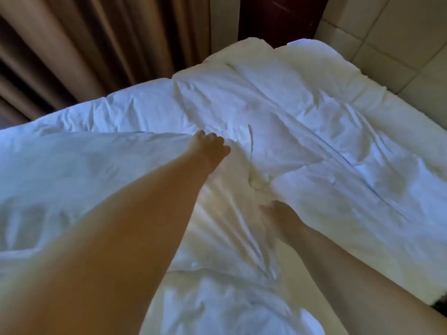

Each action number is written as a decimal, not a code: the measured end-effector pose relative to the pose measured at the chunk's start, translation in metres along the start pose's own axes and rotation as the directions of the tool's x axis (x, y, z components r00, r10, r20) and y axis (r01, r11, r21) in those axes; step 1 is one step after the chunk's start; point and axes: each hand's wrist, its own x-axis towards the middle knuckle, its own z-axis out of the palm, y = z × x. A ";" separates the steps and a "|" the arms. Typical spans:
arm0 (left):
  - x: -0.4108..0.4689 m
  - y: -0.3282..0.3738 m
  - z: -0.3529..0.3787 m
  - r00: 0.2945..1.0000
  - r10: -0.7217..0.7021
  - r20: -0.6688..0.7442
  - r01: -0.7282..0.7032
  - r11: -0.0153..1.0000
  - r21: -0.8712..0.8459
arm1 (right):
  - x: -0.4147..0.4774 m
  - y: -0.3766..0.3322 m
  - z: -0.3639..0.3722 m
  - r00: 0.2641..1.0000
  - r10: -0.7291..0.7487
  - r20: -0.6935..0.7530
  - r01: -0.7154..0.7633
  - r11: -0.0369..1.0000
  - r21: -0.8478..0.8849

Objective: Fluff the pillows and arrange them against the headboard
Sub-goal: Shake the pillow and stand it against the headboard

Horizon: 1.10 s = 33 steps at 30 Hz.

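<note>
Head view, near to far. At 6 o'clock, closest to me, a rumpled white pillow [217, 308] lies flat on the bed, untouched. My right hand [278, 218], just right of centre, rests on the sheet [326, 141] with its fingers bent down into the cloth; whether they pinch a fold or only press I cannot tell, though the creases running toward it suggest it is anchoring the fabric. My left hand [210, 146], reaching toward 11 o'clock, has its fingers curled shut over the upper corner of a large white pillow [72, 180], which fills the 9 o'clock side and lifts clear of the bed along its top edge; I judge the corner is held so the filling can be shaken loose. Beyond, toward 1 o'clock, bunched white bedding [302, 59] lies against a dark wooden panel [278, 18], probably the headboard. Curtains [96, 44] hang at 10 o'clock; a tiled wall [399, 32] stands at 2 o'clock
</note>
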 end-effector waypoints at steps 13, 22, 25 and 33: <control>0.085 0.087 0.090 0.850 0.476 0.224 -0.518 0.832 0.198 | 0.044 -0.016 0.080 0.960 0.279 0.021 -0.276 0.933 0.229; 0.040 0.078 0.086 0.919 0.389 0.063 -0.389 0.921 -0.019 | 0.007 -0.038 0.060 0.986 0.139 0.095 -0.147 0.986 0.078; 0.021 0.070 0.066 0.943 0.332 0.033 -0.329 0.942 -0.062 | -0.011 -0.050 0.053 0.994 0.084 0.070 -0.088 0.994 0.059; -0.045 0.014 -0.040 0.990 0.109 -0.088 -0.119 0.986 -0.116 | -0.083 -0.091 -0.023 0.992 -0.023 -0.121 0.032 0.997 0.072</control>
